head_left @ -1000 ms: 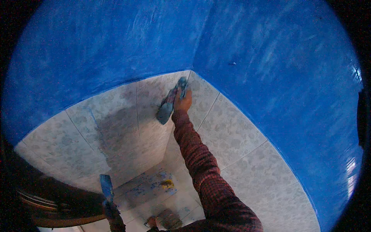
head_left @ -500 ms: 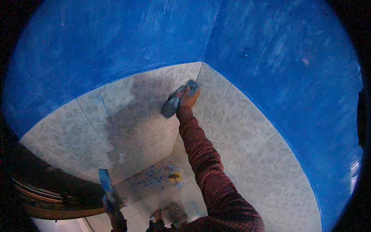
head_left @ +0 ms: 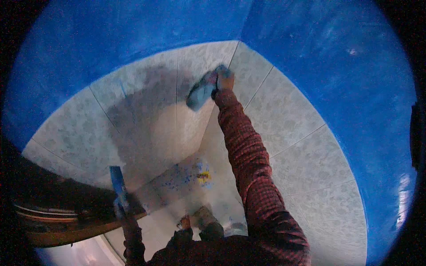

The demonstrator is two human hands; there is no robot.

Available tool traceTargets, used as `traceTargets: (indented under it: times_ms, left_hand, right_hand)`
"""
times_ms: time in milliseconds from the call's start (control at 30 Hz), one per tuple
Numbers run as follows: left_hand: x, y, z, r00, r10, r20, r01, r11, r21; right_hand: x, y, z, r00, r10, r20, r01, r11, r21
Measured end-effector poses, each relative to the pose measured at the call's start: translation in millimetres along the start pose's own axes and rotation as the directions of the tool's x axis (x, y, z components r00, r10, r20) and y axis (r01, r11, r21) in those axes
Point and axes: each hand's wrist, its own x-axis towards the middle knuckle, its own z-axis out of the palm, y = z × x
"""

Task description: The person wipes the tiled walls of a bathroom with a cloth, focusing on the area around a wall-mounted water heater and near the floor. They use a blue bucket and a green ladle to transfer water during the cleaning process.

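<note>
My right hand (head_left: 225, 80) is closed around a bunched grey-blue rag (head_left: 200, 95). It holds the rag against the patterned pale tiles (head_left: 195, 57) of the left wall, close to the room's corner. The rag is blurred by motion. Low on the left, my left hand (head_left: 120, 206) grips a blue, flat, straight-ended tool that looks like a scraper (head_left: 116, 179). The scraper points upward, apart from the right hand. The left hand's fingers are dim, and the tool's handle is mostly hidden in them.
Blue painted wall (head_left: 310, 40) rises above the tile edge on both sides. Blue flecks and a yellow patch (head_left: 203, 177) mark a strip on the floor near the corner. A dark piece with a curved wooden edge (head_left: 57, 239) stands at lower left. My feet (head_left: 211, 230) show below.
The view has tilted down, so wall, floor and both hands sit higher in the picture. The rag has shifted slightly on the tiles. Both hands keep their hold.
</note>
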Motion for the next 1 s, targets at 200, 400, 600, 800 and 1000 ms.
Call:
traceTargets:
  times_ms: [200, 400, 600, 800, 1000]
  left_hand:
    - [-3, 12, -20, 0.988, 0.142, -0.065, -0.117, 0.951, 0.286]
    - [-8, 39, -20, 0.967, 0.251, -0.039, -0.195, 0.832, 0.52]
    - [-35, 58, -8, 0.961, 0.25, -0.118, -0.162, 0.855, 0.493]
    - [-27, 43, -37, 0.936, 0.331, -0.118, -0.215, 0.805, 0.553]
    - [-7, 53, -3, 0.885, 0.466, 0.009, -0.381, 0.713, 0.589]
  right_hand:
    - [13, -26, 9, 0.998, 0.055, -0.028, -0.056, 0.998, -0.03]
    - [39, -42, 3, 0.997, -0.071, -0.001, 0.071, 0.988, 0.135]
    - [21, -47, 4, 0.981, 0.118, 0.152, -0.161, 0.935, 0.315]
    - [17, -39, 23, 0.999, 0.007, -0.051, 0.005, 0.974, 0.225]
    - [-9, -6, 21, 0.97, 0.189, -0.153, -0.203, 0.976, -0.079]
